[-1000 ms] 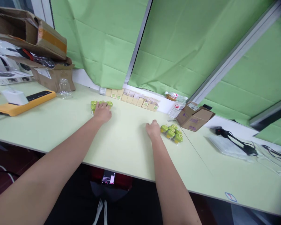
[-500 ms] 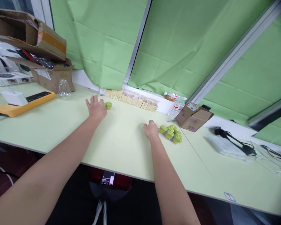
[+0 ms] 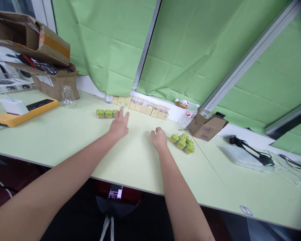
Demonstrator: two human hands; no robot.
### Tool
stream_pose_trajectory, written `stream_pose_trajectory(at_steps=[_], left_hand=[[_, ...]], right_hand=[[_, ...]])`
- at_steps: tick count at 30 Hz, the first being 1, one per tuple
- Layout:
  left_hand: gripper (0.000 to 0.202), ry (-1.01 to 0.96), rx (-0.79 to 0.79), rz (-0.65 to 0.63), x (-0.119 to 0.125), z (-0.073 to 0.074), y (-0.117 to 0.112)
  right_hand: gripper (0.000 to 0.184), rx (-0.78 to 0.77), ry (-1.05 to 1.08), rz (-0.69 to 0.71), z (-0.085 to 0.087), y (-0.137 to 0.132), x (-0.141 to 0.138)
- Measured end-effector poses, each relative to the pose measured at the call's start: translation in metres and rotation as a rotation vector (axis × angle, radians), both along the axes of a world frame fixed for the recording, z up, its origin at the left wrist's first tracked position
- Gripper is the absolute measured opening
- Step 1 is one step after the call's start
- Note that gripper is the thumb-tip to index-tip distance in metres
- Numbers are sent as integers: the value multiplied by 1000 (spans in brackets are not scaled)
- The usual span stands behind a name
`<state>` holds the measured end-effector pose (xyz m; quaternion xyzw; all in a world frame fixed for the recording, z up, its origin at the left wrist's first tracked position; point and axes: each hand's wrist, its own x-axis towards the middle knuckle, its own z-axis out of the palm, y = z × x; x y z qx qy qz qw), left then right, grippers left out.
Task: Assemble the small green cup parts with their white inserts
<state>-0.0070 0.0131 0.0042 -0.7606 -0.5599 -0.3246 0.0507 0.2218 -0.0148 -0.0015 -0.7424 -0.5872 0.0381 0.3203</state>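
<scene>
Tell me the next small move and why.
Probably the right hand should take one piece from the loose cluster of lime-green plastic pieces beside it: it looks empty, and three matching pieces already stand in a row by the left hand.

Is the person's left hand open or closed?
Open: the left hand has its fingers spread and holds nothing, beside a row of small green-topped items.

Green roller blinds (image 3: pixel 190 50), pale green table (image 3: pixel 65 134)

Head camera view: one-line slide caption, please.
Left hand open near a row of small green items; right hand beside a cluster of them on a pale green table.
</scene>
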Motion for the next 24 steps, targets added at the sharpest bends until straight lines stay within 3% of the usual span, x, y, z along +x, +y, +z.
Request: stream_pose_trajectory(at_steps=[4, 7, 14, 17, 21, 24], left_hand=[[68, -112, -2, -329, 41, -15, -16], [71, -233, -49, -399, 50, -23, -17], [85, -374, -283, -623, 36, -26, -12], [90, -369, -324, -573, 35, -26, -9], [95, -374, -300, -502, 29, -30, 1], [75, -346, -283, -387, 15, -32, 14]], right_hand=[[27, 93, 296, 425, 1, -1, -21], [20, 51, 391, 575, -1, -3, -32], [19, 84, 411, 572, -7, -3, -39], [19, 126, 498, 564, -3, -2, -43], [18, 267, 867, 426, 10, -2, -41], [10, 195, 1222, 290, 18, -4, -32]])
